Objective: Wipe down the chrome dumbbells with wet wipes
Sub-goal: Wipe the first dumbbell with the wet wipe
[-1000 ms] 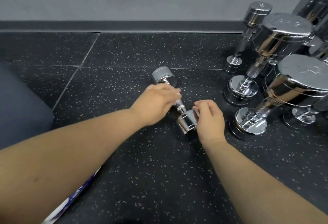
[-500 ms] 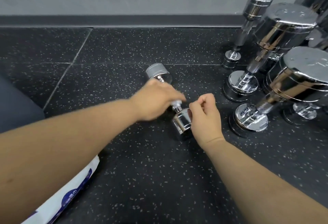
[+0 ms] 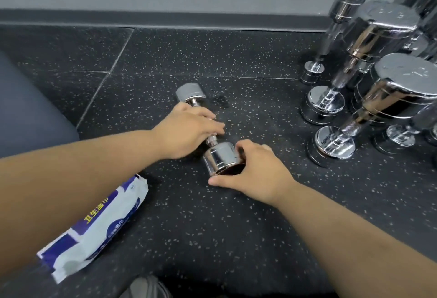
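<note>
- Dumbbell [image 3: 221,157] is laid flat at centre, near head toward 5 o'clock.
- Risk: it could be rolled toward the upright dumbbells [image 3: 331,141] at 3 o'clock if the hold slips; wet chrome is prob. slick.
- No wipe is seen; pack [image 3: 99,226] is left at 7 o'clock.
- L hand [image 3: 186,130] is laid over the handle; grip can't be told.
- R hand [image 3: 257,174] is curled round the near head, thumb spread.

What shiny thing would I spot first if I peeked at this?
The small dumbbell lying in the middle, with the left hand over its handle and the right hand cupping its near end. Next, the big mirror-bright dumbbells standing on end at the right.
</note>
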{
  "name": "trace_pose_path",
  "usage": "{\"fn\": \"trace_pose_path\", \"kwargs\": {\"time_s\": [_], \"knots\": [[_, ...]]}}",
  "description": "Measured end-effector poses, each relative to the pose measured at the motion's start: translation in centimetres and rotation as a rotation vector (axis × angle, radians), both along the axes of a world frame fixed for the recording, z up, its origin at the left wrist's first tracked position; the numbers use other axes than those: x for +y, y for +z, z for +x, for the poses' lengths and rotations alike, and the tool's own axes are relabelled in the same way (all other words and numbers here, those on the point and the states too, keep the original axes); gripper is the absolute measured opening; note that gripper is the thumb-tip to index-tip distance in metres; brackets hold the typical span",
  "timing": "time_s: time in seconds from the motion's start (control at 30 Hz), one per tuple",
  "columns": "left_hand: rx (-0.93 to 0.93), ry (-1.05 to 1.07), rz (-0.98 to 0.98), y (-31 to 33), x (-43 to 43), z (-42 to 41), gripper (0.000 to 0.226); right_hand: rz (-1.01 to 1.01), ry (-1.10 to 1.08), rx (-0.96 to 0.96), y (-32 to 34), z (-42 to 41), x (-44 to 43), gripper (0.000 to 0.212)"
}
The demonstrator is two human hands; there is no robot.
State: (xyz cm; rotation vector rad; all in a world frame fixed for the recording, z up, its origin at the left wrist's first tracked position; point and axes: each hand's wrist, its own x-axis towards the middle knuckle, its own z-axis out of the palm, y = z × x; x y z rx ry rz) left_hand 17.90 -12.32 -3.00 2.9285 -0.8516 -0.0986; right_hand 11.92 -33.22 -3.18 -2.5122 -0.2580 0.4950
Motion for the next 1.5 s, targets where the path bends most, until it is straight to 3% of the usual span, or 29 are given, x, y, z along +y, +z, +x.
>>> {"fn": "trace_pose_path", "kwargs": {"time_s": [0.07,0.2,0.37,0.53,0.67,0.83,0.97,1.17,1.33,1.5], "knots": [[0.037,-0.056,-0.020,0.2,0.9,-2.2,0.034,-0.040,0.006,0.000,-0.5,-0.4,0.1,0.085],[-0.028,0.156,0.011,-0.6,4.4,-0.7,0.038,-0.037,0.014,-0.006,-0.6,-1.0,0.8,0.099],[-0.025,0.152,-0.200,-1.7,6.3,-5.2,0.037,0.031,0.116,-0.075,0.1,-2.9,4.7,0.105],[-0.002,0.147,-0.175,-1.4,9.1,-6.9,0.053,0.055,0.164,-0.211,-0.1,-4.9,9.3,0.077],[0.070,0.173,-0.217,-1.2,9.6,-7.2,0.049,0.103,0.143,-0.177,0.0,-4.5,10.0,0.059],[0.051,0.233,-0.255,-0.5,5.9,-6.0,0.036,0.159,0.075,0.023,0.0,-2.8,6.9,0.056],[0.144,0.101,-0.275,-0.6,5.2,-6.1,0.037,0.245,-0.039,0.120,0.2,-1.0,2.2,0.025],[-0.100,0.220,-0.161,-1.2,2.2,-3.7,0.036,0.438,-0.224,0.004,1.3,0.1,-0.4,0.039],[-0.146,0.034,-0.220,-2.5,3.3,-4.2,0.041,0.591,-0.284,-0.057,2.4,1.7,-0.4,0.032],[-0.109,0.177,-0.210,-1.7,0.7,-1.7,0.035,0.605,-0.362,-0.057,1.7,2.3,-0.8,0.022]]}}
